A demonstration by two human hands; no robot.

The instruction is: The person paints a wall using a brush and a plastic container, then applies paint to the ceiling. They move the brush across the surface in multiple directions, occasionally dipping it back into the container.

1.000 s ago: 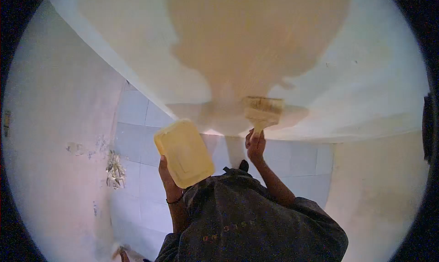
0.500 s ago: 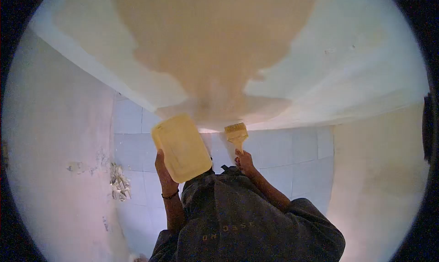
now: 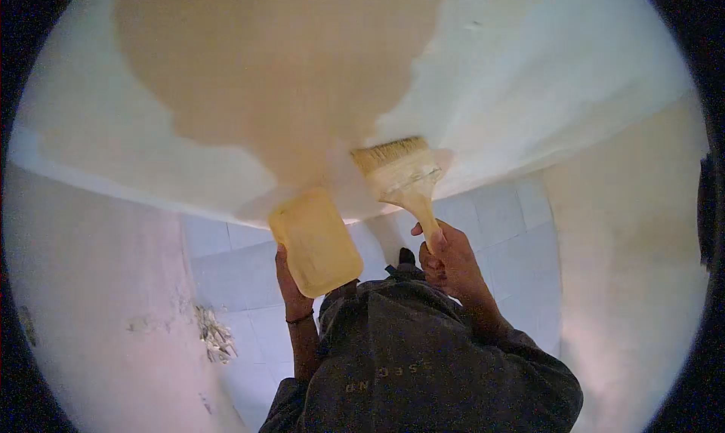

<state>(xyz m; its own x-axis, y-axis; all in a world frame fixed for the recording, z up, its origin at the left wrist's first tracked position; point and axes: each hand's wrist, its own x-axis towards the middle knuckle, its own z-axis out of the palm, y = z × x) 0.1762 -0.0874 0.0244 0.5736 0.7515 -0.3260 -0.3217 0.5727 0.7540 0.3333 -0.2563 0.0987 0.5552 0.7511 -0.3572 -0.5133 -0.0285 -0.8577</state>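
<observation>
My left hand [image 3: 291, 286] is closed round the left side of a yellow, rounded rectangular plastic tub [image 3: 317, 244], its thumb along the outer edge. My right hand [image 3: 453, 263] grips the handle of a wide paintbrush [image 3: 400, 172]. The brush is raised, its pale bristles pointing up and toward the wall, overlapping the wall's lower part in this view. Ahead of both hands stands the wall [image 3: 513, 78], pale with a large tan patch [image 3: 279, 63] spreading down its middle toward the tub.
Light blue-grey tiles [image 3: 498, 282] cover the floor. A heap of pale scraps [image 3: 215, 335] lies at the foot of the left wall [image 3: 98, 282]. Another wall [image 3: 634, 267] closes in on the right. A dark shoe tip [image 3: 407, 256] shows below the brush.
The brush in my right hand has come up closer to the camera and looks larger. The tub has shifted slightly right in view. The camera view has turned, so the tan patch sits further left.
</observation>
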